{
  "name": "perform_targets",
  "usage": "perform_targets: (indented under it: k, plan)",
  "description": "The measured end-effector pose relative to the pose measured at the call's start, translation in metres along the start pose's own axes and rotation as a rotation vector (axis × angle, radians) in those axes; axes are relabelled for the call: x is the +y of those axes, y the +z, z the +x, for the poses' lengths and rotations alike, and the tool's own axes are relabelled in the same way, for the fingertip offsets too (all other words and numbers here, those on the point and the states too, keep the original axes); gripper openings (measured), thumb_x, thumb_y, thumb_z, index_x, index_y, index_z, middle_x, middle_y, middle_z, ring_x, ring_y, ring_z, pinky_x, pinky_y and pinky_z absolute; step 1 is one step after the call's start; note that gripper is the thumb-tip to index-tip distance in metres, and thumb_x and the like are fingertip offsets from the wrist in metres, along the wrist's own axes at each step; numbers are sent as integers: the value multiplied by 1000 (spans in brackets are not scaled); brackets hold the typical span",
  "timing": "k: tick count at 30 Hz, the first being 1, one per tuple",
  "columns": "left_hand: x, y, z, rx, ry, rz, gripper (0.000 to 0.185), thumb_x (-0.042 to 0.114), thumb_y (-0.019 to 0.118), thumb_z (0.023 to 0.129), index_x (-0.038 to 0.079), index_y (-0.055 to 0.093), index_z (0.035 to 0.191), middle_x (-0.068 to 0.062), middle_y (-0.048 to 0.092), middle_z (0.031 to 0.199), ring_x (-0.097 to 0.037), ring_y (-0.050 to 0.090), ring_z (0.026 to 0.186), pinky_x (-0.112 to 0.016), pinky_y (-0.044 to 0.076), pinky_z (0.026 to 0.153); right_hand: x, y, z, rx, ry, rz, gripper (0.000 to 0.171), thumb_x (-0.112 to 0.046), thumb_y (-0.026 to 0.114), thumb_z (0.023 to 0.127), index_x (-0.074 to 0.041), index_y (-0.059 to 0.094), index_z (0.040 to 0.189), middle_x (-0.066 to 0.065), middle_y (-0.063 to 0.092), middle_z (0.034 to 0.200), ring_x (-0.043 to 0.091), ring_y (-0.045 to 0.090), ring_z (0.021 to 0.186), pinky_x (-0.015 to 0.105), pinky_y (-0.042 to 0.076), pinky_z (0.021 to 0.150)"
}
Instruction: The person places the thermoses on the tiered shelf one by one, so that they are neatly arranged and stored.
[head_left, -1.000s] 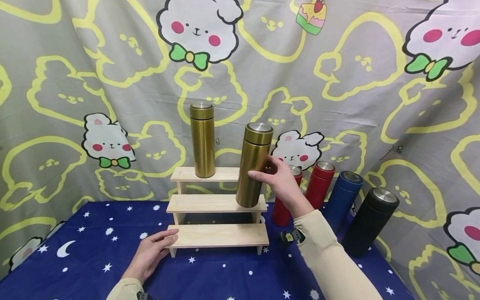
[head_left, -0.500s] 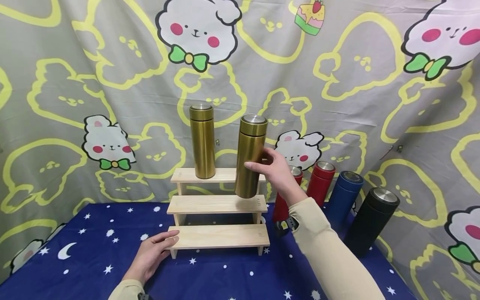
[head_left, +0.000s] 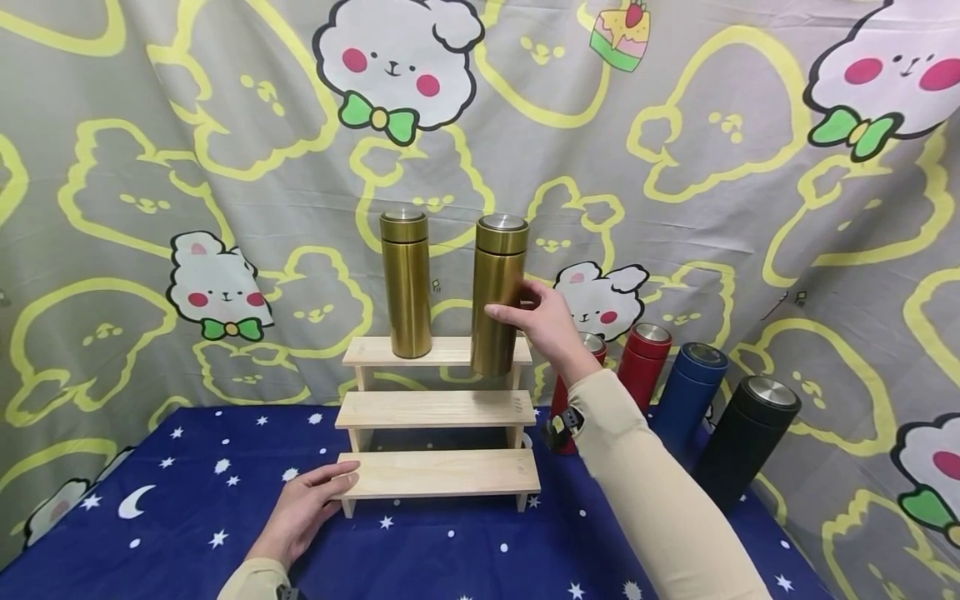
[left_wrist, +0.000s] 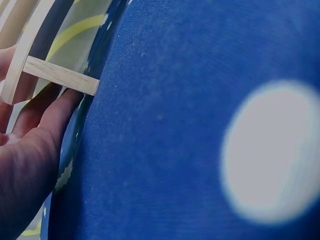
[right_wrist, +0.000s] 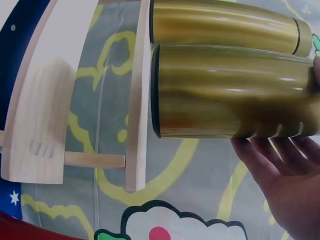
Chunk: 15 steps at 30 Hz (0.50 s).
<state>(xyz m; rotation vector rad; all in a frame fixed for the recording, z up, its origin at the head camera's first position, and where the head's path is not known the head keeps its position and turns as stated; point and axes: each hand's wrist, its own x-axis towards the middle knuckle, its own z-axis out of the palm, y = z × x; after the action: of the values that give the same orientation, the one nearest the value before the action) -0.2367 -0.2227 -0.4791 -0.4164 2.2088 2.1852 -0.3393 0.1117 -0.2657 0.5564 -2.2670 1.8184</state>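
Observation:
My right hand (head_left: 551, 329) grips a gold thermos flask (head_left: 495, 292), thumb across its front and fingers round its right side. The flask is upright, its base overlapping the front of the top step; in the right wrist view its dark bottom rim (right_wrist: 156, 92) lies close over that step's board (right_wrist: 137, 100). A second gold flask (head_left: 406, 292) stands on the top step, to its left. My left hand (head_left: 300, 508) holds the left end of the wooden three-step stand (head_left: 442, 473) at the lowest step. In the left wrist view its fingers (left_wrist: 60, 112) reach under the board beside the leg.
Right of the stand, two red flasks (head_left: 643, 362), a blue flask (head_left: 688, 400) and a black flask (head_left: 746, 437) stand on the dark blue star-patterned tablecloth (head_left: 420, 558). A cartoon-printed curtain (head_left: 247, 200) hangs close behind the stand.
My right hand has raised the gold flask from in front of the middle step to the top step's height, shifting slightly left and straightening it. The left hand keeps its place on the stand.

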Motion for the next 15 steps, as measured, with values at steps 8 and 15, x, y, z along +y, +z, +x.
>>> perform_targets:
  k: [8,15]
  plan:
    - [0,2,0,6,3,14,42,21,79,84,0,70,119,-24,47,141,-21,58,108,-42,50,94,1,-3,11,29,30,56,67,-21,82,82,-2,51,138,14,56,124,27,53,114,42,46,97]
    - [-1,1,2,1,7,-5,41,19,78,86,-2,69,119,-25,46,141,-19,59,105,-42,51,93,1,-3,20,42,34,62,68,-21,81,83,-2,49,140,15,56,127,28,55,113,42,47,97]
